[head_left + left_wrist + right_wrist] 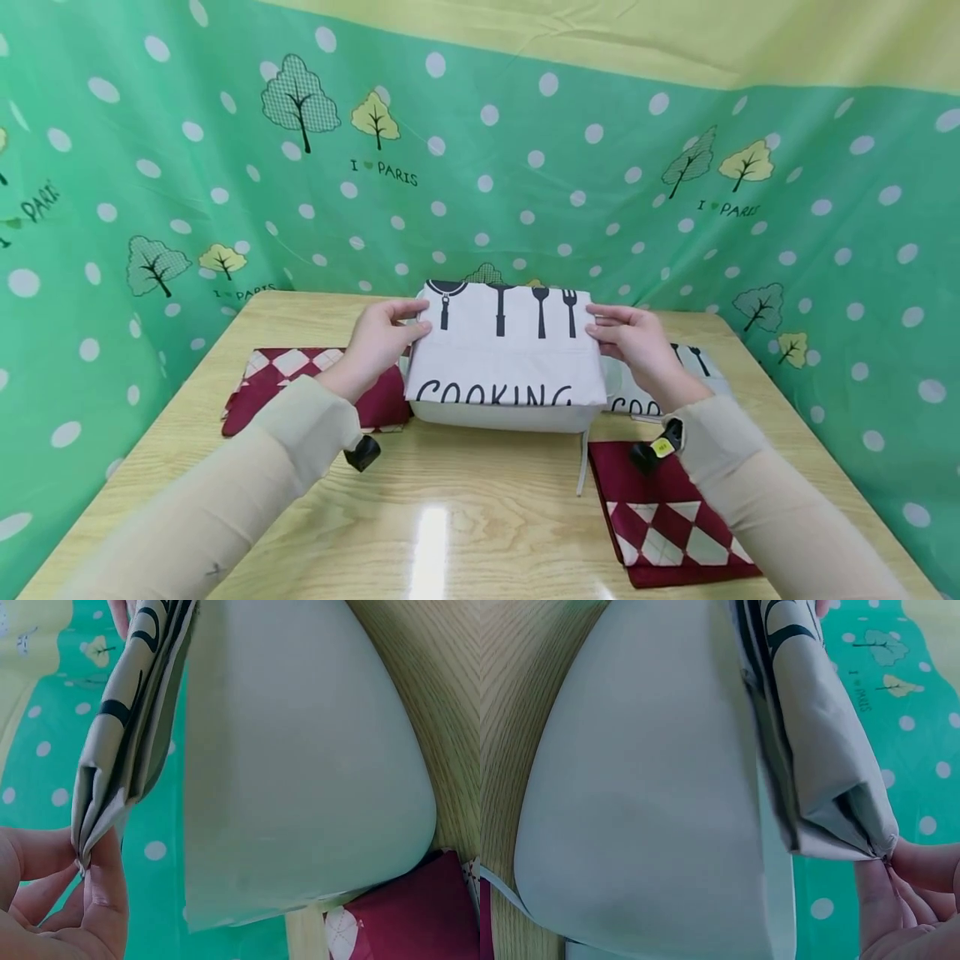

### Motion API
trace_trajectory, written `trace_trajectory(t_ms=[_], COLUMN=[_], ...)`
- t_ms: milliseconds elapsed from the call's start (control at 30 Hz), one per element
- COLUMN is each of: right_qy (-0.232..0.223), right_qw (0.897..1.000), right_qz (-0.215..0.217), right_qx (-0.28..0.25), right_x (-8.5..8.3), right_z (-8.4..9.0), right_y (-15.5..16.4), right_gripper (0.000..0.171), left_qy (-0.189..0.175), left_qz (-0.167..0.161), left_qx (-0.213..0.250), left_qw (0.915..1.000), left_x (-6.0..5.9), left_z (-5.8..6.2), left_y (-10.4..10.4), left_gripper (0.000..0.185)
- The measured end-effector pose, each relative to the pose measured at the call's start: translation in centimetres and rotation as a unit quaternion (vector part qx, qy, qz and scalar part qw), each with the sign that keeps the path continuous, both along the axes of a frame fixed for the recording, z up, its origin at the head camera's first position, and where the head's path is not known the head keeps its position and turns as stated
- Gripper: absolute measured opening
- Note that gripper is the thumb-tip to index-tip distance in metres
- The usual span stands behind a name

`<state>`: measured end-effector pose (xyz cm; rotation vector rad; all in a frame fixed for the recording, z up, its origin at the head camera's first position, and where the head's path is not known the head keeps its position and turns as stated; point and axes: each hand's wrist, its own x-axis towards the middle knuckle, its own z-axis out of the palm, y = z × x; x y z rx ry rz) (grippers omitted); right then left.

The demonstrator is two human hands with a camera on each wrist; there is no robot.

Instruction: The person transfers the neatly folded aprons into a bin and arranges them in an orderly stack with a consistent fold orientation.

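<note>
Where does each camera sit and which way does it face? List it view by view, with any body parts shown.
Head: high, looking forward and down at the table; both hands and sleeves show, left hand, right hand.
Left wrist: low beside the folded cooking cloth; fingers pinch its corner.
Right wrist: mirrored, fingers pinching the opposite corner.
All three share the cloth.

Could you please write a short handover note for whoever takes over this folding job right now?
Left hand: pinches the left corner of the folded white COOKING apron.
Right hand: pinches its right corner.
The apron is lifted at the far edge, its lower fold on the wooden table.
Done, it seems: another folded COOKING apron behind the right hand.
Left, probably: finish this fold. Red checkered cloths lie at left and right.
</note>
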<state>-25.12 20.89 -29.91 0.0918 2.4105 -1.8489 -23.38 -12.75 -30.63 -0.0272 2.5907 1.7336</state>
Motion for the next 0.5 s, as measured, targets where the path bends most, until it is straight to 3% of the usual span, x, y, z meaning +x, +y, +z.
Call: trace_trajectory(t_ms=[200,500], right_qy=[-0.003,-0.005], right_qw=[1.000,0.999], right_qz=[-0.013,-0.038], right_qx=[-0.010,0.017], right_x=[-0.5,-1.6], right_z=[-0.4,-1.4], right_y=[0.0,0.1], right_gripper=[0.051,0.051], left_qy=[0.001,0.023], left_qz=[0.004,0.017], left_qx=[0.000,-0.052], left_qw=[1.0000,0.9982], left_x=[-0.8,-1.9], left_z=[-0.5,-0.8], left_y=[0.0,0.5], left_gripper=[0.047,0.047])
